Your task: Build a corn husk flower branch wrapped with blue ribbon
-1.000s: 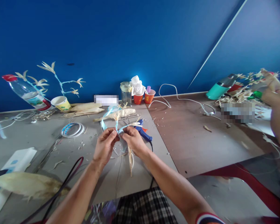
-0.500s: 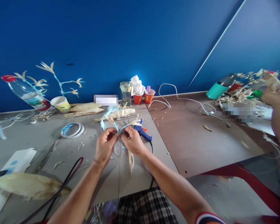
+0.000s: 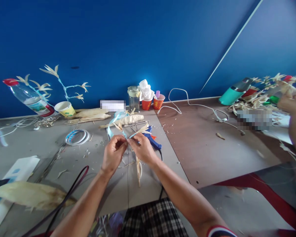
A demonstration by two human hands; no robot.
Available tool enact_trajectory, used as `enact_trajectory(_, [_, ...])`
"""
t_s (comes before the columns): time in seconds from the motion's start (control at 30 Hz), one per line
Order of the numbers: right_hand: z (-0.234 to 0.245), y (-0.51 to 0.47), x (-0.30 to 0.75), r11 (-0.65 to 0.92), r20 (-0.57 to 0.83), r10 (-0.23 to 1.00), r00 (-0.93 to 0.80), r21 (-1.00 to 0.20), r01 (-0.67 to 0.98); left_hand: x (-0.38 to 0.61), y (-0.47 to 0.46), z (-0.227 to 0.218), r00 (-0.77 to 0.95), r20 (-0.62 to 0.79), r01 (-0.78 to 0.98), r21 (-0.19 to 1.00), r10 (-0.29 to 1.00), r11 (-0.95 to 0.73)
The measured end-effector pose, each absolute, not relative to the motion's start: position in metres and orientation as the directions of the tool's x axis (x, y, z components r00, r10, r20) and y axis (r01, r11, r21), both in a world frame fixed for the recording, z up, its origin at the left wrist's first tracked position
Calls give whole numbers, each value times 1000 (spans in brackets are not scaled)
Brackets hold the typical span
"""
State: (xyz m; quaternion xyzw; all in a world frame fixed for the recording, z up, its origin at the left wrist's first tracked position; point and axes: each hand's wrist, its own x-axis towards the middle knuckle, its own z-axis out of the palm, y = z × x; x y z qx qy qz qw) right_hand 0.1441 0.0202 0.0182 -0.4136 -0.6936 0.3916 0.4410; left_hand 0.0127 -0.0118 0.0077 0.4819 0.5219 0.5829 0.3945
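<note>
Both my hands meet over the middle of the table, fingertips pinched close together. Between them is a small branch of dried-husk flowers on stems wrapped in light-blue tape. My left hand grips the branch where its stems join; the fingers hide the exact grip. My right hand pinches the same place from the other side. A light-blue tape strip loops up behind my left hand. Just beyond my right hand lies a blue glue gun, partly covered. Dried husk strips lie below my hands.
At the back left, finished flower branches stand by a paper cup and a leaning bottle. Tape rolls lie left. Red cups and a jar line the wall. Another person's hand holds husk at right.
My fingertips have drawn closer together and now cover more of the stem joint. The view has shifted slightly; the table items have not otherwise moved.
</note>
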Motion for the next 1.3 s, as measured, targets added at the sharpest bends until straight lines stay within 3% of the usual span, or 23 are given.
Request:
enact_trajectory(0.27, [17,23,146,125,95,919,-383,-991,52,9,-12,9,-110,-57,-352,936,992,14])
enact_trajectory(0.47, [21,22,147,41,49,894,-444,-999,-29,4,-9,10,-25,-146,-478,871,989,117])
enact_trajectory(0.93, [28,20,147,-36,-25,905,-425,-999,-17,0,-8,12,12,-230,-649,739,973,183])
enact_trajectory(1.3, [27,21,146,-42,-6,916,-400,-996,-81,0,-10,13,87,-174,-616,764,981,190])
